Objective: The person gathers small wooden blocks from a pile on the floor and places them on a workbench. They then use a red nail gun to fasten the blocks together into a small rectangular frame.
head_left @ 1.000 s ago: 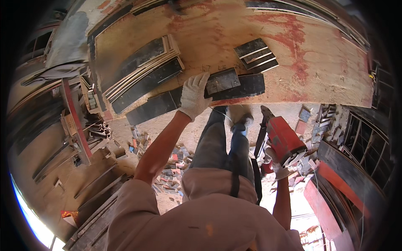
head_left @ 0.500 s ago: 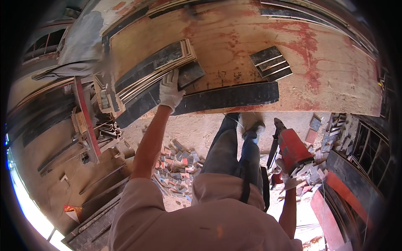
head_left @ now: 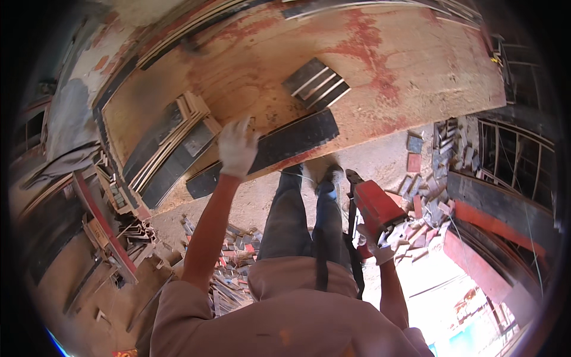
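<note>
While our gloved right hand [head_left: 379,251] grasps the red tool [head_left: 378,205] beside our legs, below the near edge of the tabletop [head_left: 416,71], our left hand [head_left: 237,149], gloved and blurred, is raised before the long dark board [head_left: 297,140] with its fingers extended and released; whether it touches the wood we cannot tell. We see the board along that near edge, stacked strips [head_left: 172,169] at its left, and small dark pieces [head_left: 306,74] beyond its right half.
</note>
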`<state>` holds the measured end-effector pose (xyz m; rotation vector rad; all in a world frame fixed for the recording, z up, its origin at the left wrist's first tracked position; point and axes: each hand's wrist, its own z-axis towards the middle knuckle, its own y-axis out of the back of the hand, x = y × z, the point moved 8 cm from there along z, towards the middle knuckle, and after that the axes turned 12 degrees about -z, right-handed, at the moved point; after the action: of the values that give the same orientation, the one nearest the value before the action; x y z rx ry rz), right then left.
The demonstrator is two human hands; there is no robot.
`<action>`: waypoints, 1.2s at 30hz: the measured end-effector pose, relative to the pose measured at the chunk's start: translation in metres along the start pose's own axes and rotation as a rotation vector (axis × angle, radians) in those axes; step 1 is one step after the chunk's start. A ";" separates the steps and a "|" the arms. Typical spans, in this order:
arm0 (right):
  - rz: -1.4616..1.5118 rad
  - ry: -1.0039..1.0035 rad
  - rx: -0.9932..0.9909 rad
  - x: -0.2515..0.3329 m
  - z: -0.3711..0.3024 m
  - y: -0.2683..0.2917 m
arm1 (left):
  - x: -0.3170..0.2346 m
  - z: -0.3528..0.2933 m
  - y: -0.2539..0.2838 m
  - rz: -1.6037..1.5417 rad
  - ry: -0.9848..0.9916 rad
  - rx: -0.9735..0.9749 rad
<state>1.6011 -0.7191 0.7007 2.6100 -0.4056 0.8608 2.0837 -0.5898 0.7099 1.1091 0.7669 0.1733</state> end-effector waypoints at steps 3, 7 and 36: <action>0.037 0.016 -0.038 0.003 -0.009 0.008 | -0.041 0.082 -0.083 -0.103 0.106 0.093; 0.087 0.096 -0.049 0.028 -0.020 0.035 | -0.031 0.133 -0.151 0.074 0.244 0.270; 1.308 0.039 0.375 0.115 -0.009 0.133 | -0.366 0.023 -0.039 -0.921 -0.307 0.196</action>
<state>1.6359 -0.8518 0.8109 2.3795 -2.2245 1.4042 1.8199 -0.8035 0.8530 0.8376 0.9523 -0.8434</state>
